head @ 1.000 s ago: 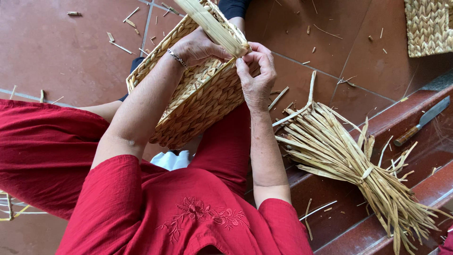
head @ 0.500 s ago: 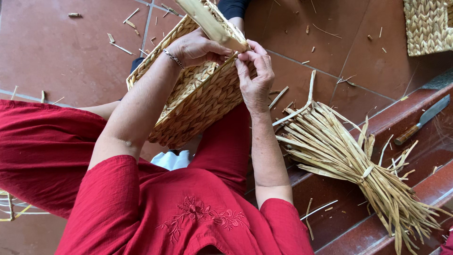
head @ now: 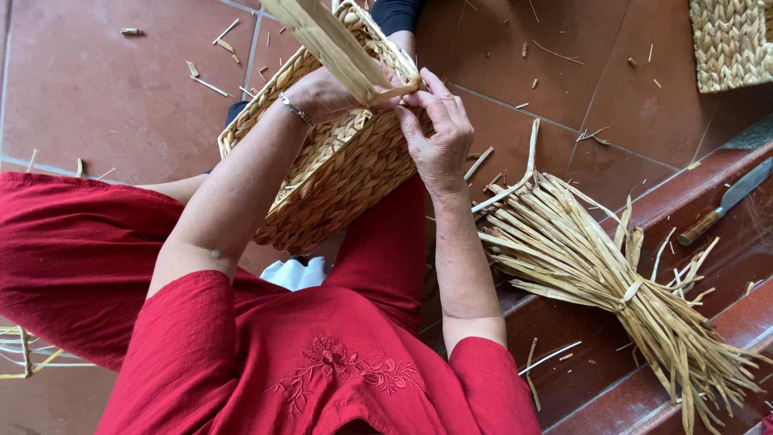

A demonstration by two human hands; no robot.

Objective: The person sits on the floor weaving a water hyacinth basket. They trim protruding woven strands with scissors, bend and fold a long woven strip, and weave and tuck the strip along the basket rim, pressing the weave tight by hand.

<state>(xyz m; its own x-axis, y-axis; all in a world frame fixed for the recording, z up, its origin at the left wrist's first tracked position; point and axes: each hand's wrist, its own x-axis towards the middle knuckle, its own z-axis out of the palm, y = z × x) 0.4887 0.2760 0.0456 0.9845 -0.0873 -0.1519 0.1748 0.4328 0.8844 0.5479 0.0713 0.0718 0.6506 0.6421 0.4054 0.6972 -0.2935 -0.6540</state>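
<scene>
Both hands meet at the far rim of the woven basket (head: 338, 173), where the plaiting is open. The left hand (head: 326, 93), a thin bracelet (head: 296, 110) on its wrist, lies over the rim with its fingers closed on the flat bundle of dried leaf strands (head: 322, 36) that rises toward the top edge of the view. That grip seems meant to keep the strands taut. Just to its right, touching it, the right hand (head: 439, 133) pinches the bent end of the same strands against the rim, thumb and fingertips pressed together, apparently to pin the fold in place.

The basket rests tilted on the person's lap, propped against the red-clothed legs, its open mouth turned toward the left and far side. That angle brings the rim up within easy reach of both hands. Its inside shows only woven wall; I see nothing lying in it.

Further right, on the tiled step, lies a tied sheaf of dried leaves (head: 612, 274), kept close beside the right arm as ready stock. Beyond it, near the right edge, a knife with a wooden handle (head: 725, 201) rests on the step. Far right, a second woven piece (head: 725, 40) sits on the floor tiles (head: 97, 97), which are strewn with trimmings.
</scene>
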